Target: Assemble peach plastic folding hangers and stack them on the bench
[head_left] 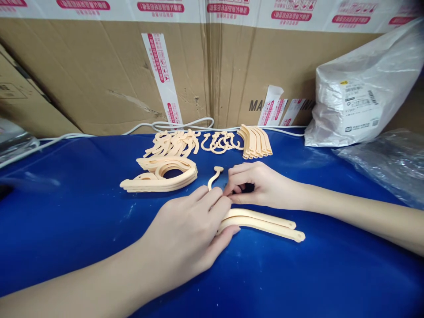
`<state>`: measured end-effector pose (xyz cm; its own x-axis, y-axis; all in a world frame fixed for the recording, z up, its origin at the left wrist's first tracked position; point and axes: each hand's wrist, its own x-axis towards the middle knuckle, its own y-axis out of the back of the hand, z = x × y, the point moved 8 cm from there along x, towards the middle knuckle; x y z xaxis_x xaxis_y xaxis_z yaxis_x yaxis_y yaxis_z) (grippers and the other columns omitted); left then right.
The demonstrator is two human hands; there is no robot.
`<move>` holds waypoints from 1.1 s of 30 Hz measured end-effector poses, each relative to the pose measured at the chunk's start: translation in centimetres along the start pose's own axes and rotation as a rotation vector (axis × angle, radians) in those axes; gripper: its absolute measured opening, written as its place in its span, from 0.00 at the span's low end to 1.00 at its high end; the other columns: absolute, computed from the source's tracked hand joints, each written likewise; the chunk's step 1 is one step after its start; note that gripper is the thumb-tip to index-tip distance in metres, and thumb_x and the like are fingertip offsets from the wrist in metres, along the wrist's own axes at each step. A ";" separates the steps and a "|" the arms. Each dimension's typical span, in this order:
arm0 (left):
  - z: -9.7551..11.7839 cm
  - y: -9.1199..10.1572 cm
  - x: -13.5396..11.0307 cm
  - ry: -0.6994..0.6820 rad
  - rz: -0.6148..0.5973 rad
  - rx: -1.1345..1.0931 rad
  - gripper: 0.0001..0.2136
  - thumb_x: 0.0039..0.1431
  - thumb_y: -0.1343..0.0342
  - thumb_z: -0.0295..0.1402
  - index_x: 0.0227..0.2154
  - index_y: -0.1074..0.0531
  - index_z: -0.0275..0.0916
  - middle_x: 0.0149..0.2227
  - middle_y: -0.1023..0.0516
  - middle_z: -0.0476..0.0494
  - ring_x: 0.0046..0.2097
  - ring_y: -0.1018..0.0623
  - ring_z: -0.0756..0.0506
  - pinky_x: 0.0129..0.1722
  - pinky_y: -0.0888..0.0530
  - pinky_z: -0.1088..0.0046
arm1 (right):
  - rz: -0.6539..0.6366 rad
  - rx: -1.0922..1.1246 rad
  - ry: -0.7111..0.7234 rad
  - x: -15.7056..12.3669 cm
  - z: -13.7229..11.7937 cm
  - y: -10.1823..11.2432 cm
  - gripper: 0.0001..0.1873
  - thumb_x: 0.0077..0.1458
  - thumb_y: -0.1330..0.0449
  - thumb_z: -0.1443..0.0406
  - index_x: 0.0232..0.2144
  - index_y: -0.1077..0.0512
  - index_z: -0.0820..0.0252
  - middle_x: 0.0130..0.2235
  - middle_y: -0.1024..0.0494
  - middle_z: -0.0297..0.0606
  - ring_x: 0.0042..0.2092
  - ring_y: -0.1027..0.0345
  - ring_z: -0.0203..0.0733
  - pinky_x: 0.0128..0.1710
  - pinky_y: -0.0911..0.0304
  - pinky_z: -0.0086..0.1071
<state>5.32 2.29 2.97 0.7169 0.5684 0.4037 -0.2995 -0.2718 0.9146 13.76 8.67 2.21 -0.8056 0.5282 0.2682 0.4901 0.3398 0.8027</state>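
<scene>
Left hand (192, 225) around strips (265, 226) (apparently)

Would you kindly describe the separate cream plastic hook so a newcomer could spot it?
On the blue tabletop, find the person's left hand. Just beyond its fingers, a curved cream plastic hook with a broad head protrudes, alone, unlike the clustered cream hooks behind.

Blue-topped bench (298, 274), faint pale scuffs. Along far edge: brown cardboard boxes (109, 66), top banded with white tape (122, 9) bearing red print; more tape strips lower, one upright, others over black lettering. White cable (20, 156) along far edge, looped near middle. Far right corner: whitish plastic bag (331, 97), printed label (359, 106). Right edge: crumpled clear film (394, 159). Far left corner: clear plastic (15, 143), another carton (26, 97).
</scene>
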 end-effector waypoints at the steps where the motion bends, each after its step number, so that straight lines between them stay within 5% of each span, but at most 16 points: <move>1: 0.1 0.1 0.0 -0.005 0.012 0.019 0.07 0.63 0.46 0.36 0.35 0.30 0.37 0.32 0.26 0.47 0.34 0.26 0.43 0.29 0.30 0.66 | 0.001 0.002 -0.009 -0.1 0.1 0.0 0.06 0.58 0.39 0.66 0.32 0.23 0.63 0.28 0.30 0.32 0.30 0.36 0.31 0.30 0.42 0.26; 7: 0.0 0.9 0.2 -0.003 0.106 0.107 0.07 0.61 0.44 0.36 0.32 0.29 0.38 0.29 0.26 0.49 0.32 0.26 0.44 0.30 0.30 0.66 | 0.010 0.058 -0.033 -0.3 0.5 0.1 0.06 0.57 0.38 0.66 0.33 0.23 0.65 0.27 0.31 0.31 0.29 0.38 0.31 0.29 0.42 0.26; 20: -1.2 1.5 0.6 0.066 0.069 0.063 0.09 0.61 0.47 0.40 0.32 0.29 0.39 0.32 0.24 0.46 0.35 0.23 0.42 0.29 0.31 0.67 | 0.021 0.086 -0.053 -0.4 1.0 0.4 0.04 0.56 0.39 0.68 0.33 0.24 0.63 0.27 0.31 0.30 0.29 0.37 0.31 0.29 0.41 0.26; 23: -4.3 2.9 1.4 0.214 0.068 0.064 0.11 0.62 0.50 0.42 0.32 0.29 0.41 0.34 0.23 0.47 0.36 0.23 0.43 0.27 0.36 0.70 | 0.027 0.095 -0.055 -0.3 1.1 0.5 0.04 0.56 0.39 0.68 0.33 0.23 0.63 0.27 0.31 0.30 0.28 0.38 0.30 0.29 0.41 0.26; 28: -14.0 5.4 2.3 0.677 -0.100 0.214 0.19 0.60 0.53 0.53 0.33 0.27 0.44 0.30 0.24 0.46 0.30 0.29 0.43 0.28 0.42 0.70 | 0.029 0.133 -0.076 -0.1 1.2 0.6 0.05 0.56 0.38 0.68 0.34 0.23 0.64 0.28 0.28 0.32 0.29 0.36 0.30 0.30 0.40 0.26; 33: -19.6 3.4 3.3 0.735 -0.366 0.090 0.23 0.57 0.51 0.55 0.35 0.25 0.39 0.32 0.22 0.42 0.33 0.27 0.42 0.32 0.38 0.68 | 0.046 0.169 -0.079 -0.2 1.2 0.6 0.07 0.57 0.39 0.65 0.34 0.22 0.65 0.27 0.29 0.32 0.27 0.38 0.30 0.28 0.41 0.27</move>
<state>-5.67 18.51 7.86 0.1552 0.9876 0.0228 -0.0530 -0.0147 0.9985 14.64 9.73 2.04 -0.7558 0.6032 0.2549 0.5803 0.4364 0.6876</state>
